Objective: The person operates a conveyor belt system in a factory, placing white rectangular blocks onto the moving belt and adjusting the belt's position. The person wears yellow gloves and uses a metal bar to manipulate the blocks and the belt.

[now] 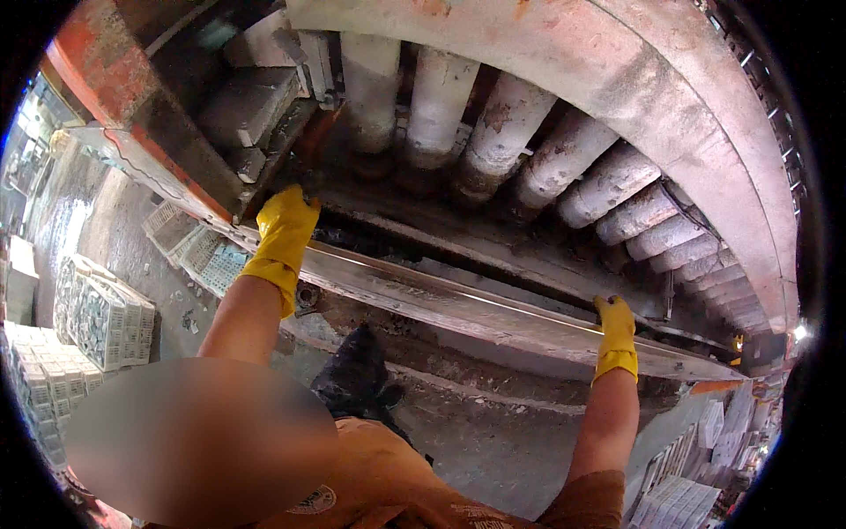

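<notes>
Both my hands wear yellow rubber gloves and reach forward, wide apart, to a long wet metal ledge (458,300) along the front of a large machine. My left hand (287,225) is at the ledge's left end, beside the rusty orange frame post. Its fingers are curled, and what lies under them is hidden. Farther right, my right hand (614,324) bends its fingers over the far edge of the ledge. Behind the ledge runs a dark narrow channel, with a row of pale, worn upright cylinders (507,128) beyond it.
A thick curved beam (617,53) spans above the cylinders. The rusty orange post (115,79) stands at the left. White plastic crates (106,309) with pieces in them are stacked on the left floor. More pale crates (679,502) sit at lower right. My dark boot (352,370) is below the ledge.
</notes>
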### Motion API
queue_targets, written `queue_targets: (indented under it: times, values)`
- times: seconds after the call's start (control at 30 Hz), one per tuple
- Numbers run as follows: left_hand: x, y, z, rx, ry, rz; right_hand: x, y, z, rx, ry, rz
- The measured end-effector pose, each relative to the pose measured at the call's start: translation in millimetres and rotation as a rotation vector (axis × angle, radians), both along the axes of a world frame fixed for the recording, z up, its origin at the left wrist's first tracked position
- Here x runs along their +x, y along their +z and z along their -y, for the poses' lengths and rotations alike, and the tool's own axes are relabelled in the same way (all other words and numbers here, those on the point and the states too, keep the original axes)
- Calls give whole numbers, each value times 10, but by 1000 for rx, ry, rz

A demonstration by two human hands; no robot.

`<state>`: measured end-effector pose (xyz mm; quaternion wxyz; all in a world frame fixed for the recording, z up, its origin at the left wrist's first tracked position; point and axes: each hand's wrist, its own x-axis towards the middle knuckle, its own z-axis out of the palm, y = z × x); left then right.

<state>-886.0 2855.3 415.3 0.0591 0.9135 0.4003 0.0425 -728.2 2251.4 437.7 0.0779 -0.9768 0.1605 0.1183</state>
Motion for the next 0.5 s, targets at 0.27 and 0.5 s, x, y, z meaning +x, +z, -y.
queue_targets:
  times: [0.27,0.5]
  values:
    - [-241,39,48,-29,-28,22,-258,-185,146,-85,-2,13]
    - [-452,-8,81,26,-78,44,-460,-107,85,-46,-82,-43]
